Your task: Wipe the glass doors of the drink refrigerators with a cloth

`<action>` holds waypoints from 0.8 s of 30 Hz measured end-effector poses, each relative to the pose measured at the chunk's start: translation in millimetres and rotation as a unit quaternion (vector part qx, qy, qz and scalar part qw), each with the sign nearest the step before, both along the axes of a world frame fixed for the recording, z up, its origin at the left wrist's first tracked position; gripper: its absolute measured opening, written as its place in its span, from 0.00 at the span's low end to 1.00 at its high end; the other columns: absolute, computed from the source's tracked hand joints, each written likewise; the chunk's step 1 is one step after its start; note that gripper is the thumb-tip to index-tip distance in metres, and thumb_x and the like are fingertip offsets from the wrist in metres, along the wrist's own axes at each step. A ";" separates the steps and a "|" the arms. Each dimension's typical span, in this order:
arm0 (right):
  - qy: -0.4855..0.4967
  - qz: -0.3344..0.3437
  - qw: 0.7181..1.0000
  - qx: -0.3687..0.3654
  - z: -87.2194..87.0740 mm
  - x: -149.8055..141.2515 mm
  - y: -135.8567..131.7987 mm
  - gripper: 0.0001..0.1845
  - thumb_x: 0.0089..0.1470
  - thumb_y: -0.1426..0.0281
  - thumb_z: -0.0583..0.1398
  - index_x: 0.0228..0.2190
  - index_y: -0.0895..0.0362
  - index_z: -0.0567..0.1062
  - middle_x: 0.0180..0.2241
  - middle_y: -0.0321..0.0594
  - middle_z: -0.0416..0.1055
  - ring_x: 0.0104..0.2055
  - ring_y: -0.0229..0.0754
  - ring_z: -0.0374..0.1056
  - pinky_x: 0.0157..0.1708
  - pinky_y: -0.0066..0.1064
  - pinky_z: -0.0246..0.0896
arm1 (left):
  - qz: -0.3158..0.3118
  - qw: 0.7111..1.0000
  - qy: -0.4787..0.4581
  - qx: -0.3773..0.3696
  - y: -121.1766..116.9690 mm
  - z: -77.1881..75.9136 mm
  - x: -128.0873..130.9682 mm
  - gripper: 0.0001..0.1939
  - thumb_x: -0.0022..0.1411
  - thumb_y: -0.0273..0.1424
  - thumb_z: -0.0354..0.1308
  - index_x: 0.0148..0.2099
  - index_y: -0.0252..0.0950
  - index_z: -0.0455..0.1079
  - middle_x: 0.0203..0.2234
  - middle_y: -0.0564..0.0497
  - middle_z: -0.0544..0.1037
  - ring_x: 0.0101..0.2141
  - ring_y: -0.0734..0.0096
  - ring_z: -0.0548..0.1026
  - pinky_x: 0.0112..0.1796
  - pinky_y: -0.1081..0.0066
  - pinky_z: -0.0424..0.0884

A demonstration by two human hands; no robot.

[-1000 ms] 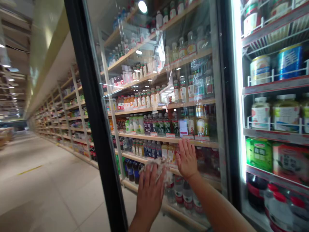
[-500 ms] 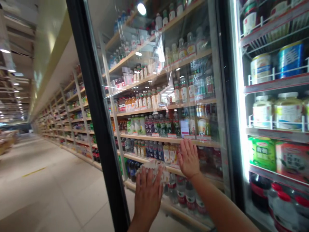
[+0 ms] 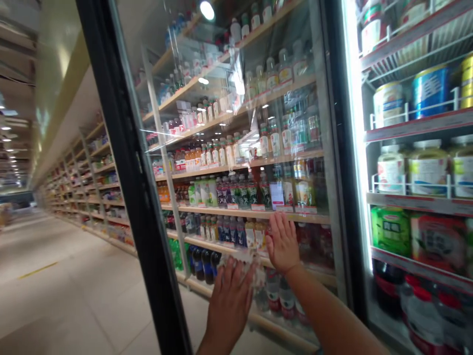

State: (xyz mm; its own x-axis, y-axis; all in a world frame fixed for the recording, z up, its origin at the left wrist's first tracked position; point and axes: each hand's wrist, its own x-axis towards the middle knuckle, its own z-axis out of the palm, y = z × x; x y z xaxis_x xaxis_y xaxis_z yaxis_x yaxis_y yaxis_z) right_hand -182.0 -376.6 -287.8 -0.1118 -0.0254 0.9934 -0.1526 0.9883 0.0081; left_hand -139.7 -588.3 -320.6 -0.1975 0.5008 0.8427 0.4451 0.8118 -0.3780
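Left hand and cloth shifted right, nearer right hand. Left fingers slightly spread over cloth, against glass; right fingers straight, nearly together, thumb apart.

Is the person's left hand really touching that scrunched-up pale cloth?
Touching. The head view shows the left hand with its fingers laid over the pale cloth, which bunches out past the fingertips with no gap showing.

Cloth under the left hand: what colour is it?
The cloth looks off-white; it shows best in the head view.
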 end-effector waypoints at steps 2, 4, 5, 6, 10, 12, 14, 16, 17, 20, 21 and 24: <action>-0.004 0.002 1.000 -0.002 0.1 0.6 0.1 0.39 0.67 0.68 0.48 0.72 0.59 0.37 0.70 0.50 0.54 0.75 0.50 0.36 0.70 0.50 0.39 | 0.031 0.998 -0.006 0.055 -2.8 26.8 2.1 0.36 0.65 0.40 0.62 0.72 0.45 0.57 0.63 0.41 0.68 0.70 0.45 0.50 0.68 0.48 0.44; -0.009 0.005 1.000 -0.003 0.0 0.8 0.2 0.39 0.67 0.68 0.48 0.72 0.59 0.38 0.70 0.50 0.54 0.75 0.51 0.37 0.70 0.51 0.40 | 0.065 0.992 0.001 0.106 -5.3 59.5 4.3 0.37 0.66 0.40 0.61 0.73 0.40 0.56 0.67 0.35 0.62 0.70 0.37 0.47 0.66 0.41 0.48; -0.010 0.006 1.000 -0.003 -0.1 0.8 0.2 0.39 0.67 0.68 0.48 0.72 0.59 0.38 0.70 0.50 0.54 0.75 0.51 0.37 0.69 0.51 0.40 | 0.073 0.990 0.006 0.122 -6.2 70.0 5.4 0.37 0.66 0.40 0.60 0.73 0.39 0.55 0.68 0.34 0.58 0.70 0.36 0.46 0.66 0.39 0.49; -0.009 0.008 1.000 -0.002 -0.2 0.8 0.3 0.39 0.67 0.68 0.48 0.72 0.59 0.38 0.70 0.50 0.54 0.75 0.51 0.38 0.69 0.51 0.40 | 0.077 0.988 0.007 0.130 -6.8 73.6 6.4 0.37 0.66 0.40 0.60 0.73 0.39 0.55 0.70 0.34 0.55 0.70 0.35 0.45 0.66 0.38 0.49; -0.002 0.009 1.000 0.000 -0.3 0.2 1.4 0.39 0.67 0.68 0.48 0.72 0.59 0.38 0.70 0.50 0.54 0.75 0.51 0.38 0.69 0.50 0.40 | 0.029 0.998 0.004 0.059 -8.2 25.0 7.2 0.36 0.66 0.39 0.60 0.72 0.44 0.56 0.69 0.41 0.58 0.71 0.44 0.47 0.69 0.46 0.42; 0.000 0.008 1.000 0.001 -0.3 -0.1 2.0 0.39 0.67 0.68 0.48 0.72 0.58 0.38 0.70 0.50 0.55 0.75 0.51 0.38 0.69 0.50 0.39 | -0.009 1.000 0.006 -0.016 -9.7 -0.8 6.3 0.33 0.66 0.37 0.59 0.71 0.48 0.59 0.65 0.48 0.67 0.70 0.55 0.51 0.70 0.56 0.40; 0.000 0.007 1.000 0.001 -0.4 -0.1 2.2 0.39 0.67 0.68 0.48 0.72 0.58 0.38 0.70 0.50 0.54 0.75 0.50 0.38 0.69 0.49 0.39 | -0.011 1.000 0.003 -0.020 -11.9 1.2 6.4 0.31 0.66 0.37 0.60 0.69 0.49 0.62 0.61 0.49 0.71 0.70 0.56 0.53 0.70 0.57 0.40; -0.004 0.007 1.000 -0.001 -0.7 0.0 1.8 0.39 0.67 0.67 0.48 0.72 0.58 0.38 0.70 0.50 0.54 0.75 0.51 0.38 0.69 0.50 0.39 | 0.021 0.999 -0.004 0.042 -14.0 31.1 7.8 0.31 0.65 0.38 0.61 0.69 0.45 0.63 0.62 0.43 0.69 0.70 0.48 0.51 0.69 0.50 0.43; -0.006 0.007 1.000 -0.003 -0.9 0.1 1.5 0.39 0.67 0.67 0.48 0.72 0.58 0.38 0.70 0.50 0.54 0.75 0.51 0.38 0.69 0.50 0.39 | 0.040 0.997 -0.005 0.073 -14.7 50.5 8.7 0.32 0.66 0.39 0.60 0.70 0.42 0.62 0.64 0.39 0.66 0.70 0.43 0.49 0.68 0.47 0.45; -0.013 0.008 1.000 -0.005 -1.4 0.2 0.5 0.39 0.67 0.68 0.48 0.72 0.58 0.38 0.70 0.50 0.53 0.75 0.51 0.37 0.69 0.50 0.39 | 0.066 0.989 0.007 0.132 -13.8 86.1 11.2 0.33 0.67 0.39 0.58 0.71 0.38 0.60 0.69 0.35 0.56 0.71 0.38 0.45 0.66 0.41 0.48; -0.013 0.008 1.000 -0.005 -1.5 0.1 0.4 0.39 0.67 0.68 0.48 0.72 0.58 0.38 0.70 0.50 0.53 0.75 0.51 0.37 0.69 0.50 0.39 | 0.063 0.989 0.009 0.137 -12.6 82.9 11.6 0.33 0.67 0.38 0.58 0.71 0.38 0.59 0.70 0.35 0.54 0.71 0.38 0.45 0.66 0.40 0.47; -0.011 0.006 1.000 -0.003 -1.7 -0.3 1.0 0.39 0.67 0.67 0.48 0.72 0.58 0.37 0.71 0.49 0.53 0.75 0.52 0.39 0.69 0.50 0.40 | 0.021 0.996 0.006 0.081 -9.3 35.6 10.3 0.35 0.66 0.38 0.59 0.72 0.42 0.57 0.69 0.40 0.58 0.71 0.44 0.46 0.68 0.46 0.43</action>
